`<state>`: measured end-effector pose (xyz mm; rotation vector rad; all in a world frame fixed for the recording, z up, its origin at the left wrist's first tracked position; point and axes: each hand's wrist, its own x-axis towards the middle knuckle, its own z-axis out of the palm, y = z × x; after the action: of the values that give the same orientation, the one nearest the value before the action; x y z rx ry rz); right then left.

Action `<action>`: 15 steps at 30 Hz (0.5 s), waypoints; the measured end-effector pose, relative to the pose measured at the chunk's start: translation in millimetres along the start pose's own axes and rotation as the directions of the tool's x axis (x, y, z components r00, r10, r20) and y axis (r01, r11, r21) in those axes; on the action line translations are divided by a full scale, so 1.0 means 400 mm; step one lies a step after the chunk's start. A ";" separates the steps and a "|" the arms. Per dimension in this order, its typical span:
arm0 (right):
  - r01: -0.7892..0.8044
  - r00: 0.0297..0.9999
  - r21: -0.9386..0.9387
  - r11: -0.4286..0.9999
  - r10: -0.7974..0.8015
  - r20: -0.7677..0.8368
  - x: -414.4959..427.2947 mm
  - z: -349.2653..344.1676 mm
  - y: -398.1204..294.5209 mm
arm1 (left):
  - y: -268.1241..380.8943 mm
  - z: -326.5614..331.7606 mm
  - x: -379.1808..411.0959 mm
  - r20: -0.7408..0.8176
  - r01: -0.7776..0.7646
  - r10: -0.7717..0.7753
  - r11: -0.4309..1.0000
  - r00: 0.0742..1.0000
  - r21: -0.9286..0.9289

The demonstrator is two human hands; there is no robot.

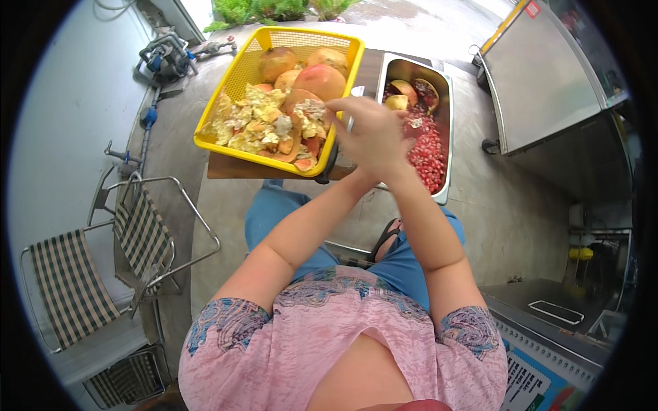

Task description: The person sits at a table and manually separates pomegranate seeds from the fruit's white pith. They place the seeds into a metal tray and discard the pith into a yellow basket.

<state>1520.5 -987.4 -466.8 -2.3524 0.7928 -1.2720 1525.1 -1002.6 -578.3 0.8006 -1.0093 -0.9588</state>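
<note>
My wrists cross between a yellow plastic basket and a metal pan. Blurred, my right hand wears a ring and reaches left over the basket's rim. Its fingertips are beside torn pomegranate peel and pale membrane; whether they grip any is unclear. Beneath it, mostly hidden, my left hand has its fingers over the pan. Loose red pomegranate seeds fill the pan's near part, with opened pomegranate pieces at its far end. Whole pomegranates and yellowish scraps lie in the basket.
Basket and pan rest on a low wooden surface before my knees. Folding chairs with checked fabric stand left, near a pump and pipes by the wall. A wheeled metal cabinet is on the right. Green plants grow beyond.
</note>
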 end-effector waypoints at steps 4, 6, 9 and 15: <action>-0.293 0.926 0.067 0.954 0.301 -0.227 -0.108 -0.183 0.141 | 0.066 0.025 0.001 0.094 0.213 -0.201 0.966 0.975 -0.143; -0.334 0.921 0.089 0.939 0.345 -0.183 -0.148 -0.206 0.175 | 0.075 0.026 0.001 0.108 0.223 -0.212 0.969 0.971 -0.106; -0.339 0.927 0.071 0.938 0.346 -0.142 -0.167 -0.212 0.182 | 0.075 0.019 -0.004 0.112 0.230 -0.221 0.970 0.969 -0.075; -0.351 0.914 0.218 0.911 0.384 -0.132 -0.190 -0.214 0.224 | 0.067 0.022 -0.007 0.101 0.151 -0.157 0.987 0.982 0.058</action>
<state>1387.5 -1013.5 -518.7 -1.8489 1.0597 -1.3266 1523.4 -991.0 -552.6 0.8869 -1.0776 -1.1217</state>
